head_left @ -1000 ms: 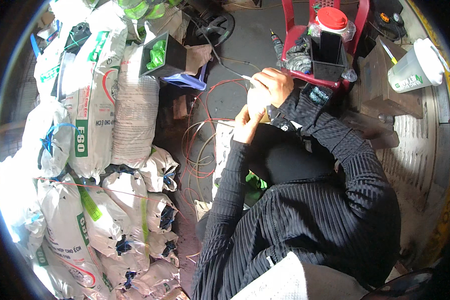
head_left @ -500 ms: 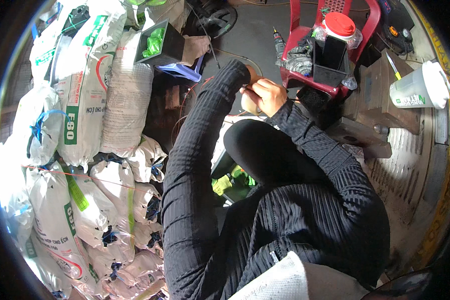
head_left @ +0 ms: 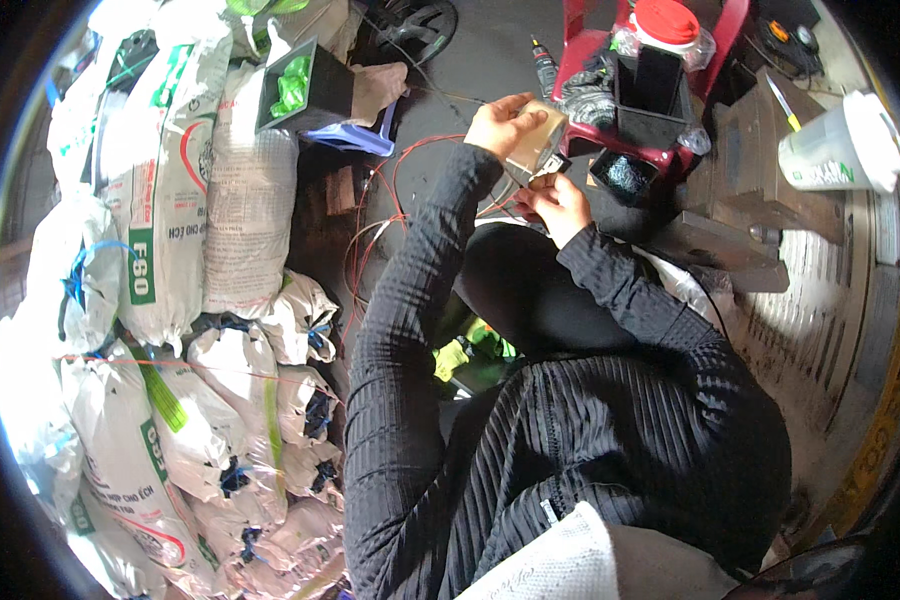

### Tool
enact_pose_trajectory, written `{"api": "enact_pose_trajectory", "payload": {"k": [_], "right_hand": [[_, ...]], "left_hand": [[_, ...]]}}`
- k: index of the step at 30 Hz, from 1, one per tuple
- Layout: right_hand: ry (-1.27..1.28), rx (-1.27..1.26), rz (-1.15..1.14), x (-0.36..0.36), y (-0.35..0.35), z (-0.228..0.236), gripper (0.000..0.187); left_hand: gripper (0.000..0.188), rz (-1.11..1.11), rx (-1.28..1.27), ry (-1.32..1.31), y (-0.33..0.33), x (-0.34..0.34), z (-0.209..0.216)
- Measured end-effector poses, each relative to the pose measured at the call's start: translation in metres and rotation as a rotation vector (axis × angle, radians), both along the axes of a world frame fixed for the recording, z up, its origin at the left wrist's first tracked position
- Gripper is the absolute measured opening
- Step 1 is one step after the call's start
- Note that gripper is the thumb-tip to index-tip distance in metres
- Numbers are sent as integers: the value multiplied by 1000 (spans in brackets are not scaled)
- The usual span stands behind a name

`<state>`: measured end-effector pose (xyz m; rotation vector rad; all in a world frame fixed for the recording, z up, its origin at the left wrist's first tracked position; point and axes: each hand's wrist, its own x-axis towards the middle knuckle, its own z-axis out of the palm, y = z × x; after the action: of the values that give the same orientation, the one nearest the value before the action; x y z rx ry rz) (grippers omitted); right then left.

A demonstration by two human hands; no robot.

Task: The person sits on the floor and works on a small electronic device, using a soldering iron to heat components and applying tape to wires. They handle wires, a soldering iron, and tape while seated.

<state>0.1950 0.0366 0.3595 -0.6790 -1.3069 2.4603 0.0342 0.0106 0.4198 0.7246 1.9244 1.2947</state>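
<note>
My left hand (head_left: 505, 125) is closed around a roll of clear, tan-looking packing tape (head_left: 532, 140), held out in front of my knee. Just below the roll, my right hand (head_left: 558, 207) is pinched, its fingertips close to the tape. A small dark piece with a pale, shiny part (head_left: 552, 168) shows between the fingertips and the roll; its kind is not clear. Thin red wires (head_left: 398, 190) run loosely across the floor to the left of my hands.
Stacked white sacks (head_left: 160, 200) fill the left side. A black bin with green contents (head_left: 305, 88) stands beside them. Ahead on the right, a red plastic chair (head_left: 575, 65) bears gloves, black boxes and a red-lidded tub (head_left: 667, 25). A white-lidded cup (head_left: 835, 145) stands far right.
My hands have moved apart and the left has turned, bringing the tape roll into fuller view. My right hand has come down a little, and the view has shifted slightly.
</note>
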Motion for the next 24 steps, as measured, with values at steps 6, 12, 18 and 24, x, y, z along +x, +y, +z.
{"api": "enact_pose_trajectory", "payload": {"k": [6,12,18,24], "right_hand": [[-20,-185,209,-7,13,0,27],[56,-148,97,-20,3,10,26],[113,-318,248,-27,5,29,21],[-2,-469,334,-35,6,45,25]], "left_hand": [[54,-58,130,436,-23,64,47],[42,238,465,319,-84,103,47],[29,358,559,-12,-152,117,25],[44,503,508,-50,-169,120,10]]}}
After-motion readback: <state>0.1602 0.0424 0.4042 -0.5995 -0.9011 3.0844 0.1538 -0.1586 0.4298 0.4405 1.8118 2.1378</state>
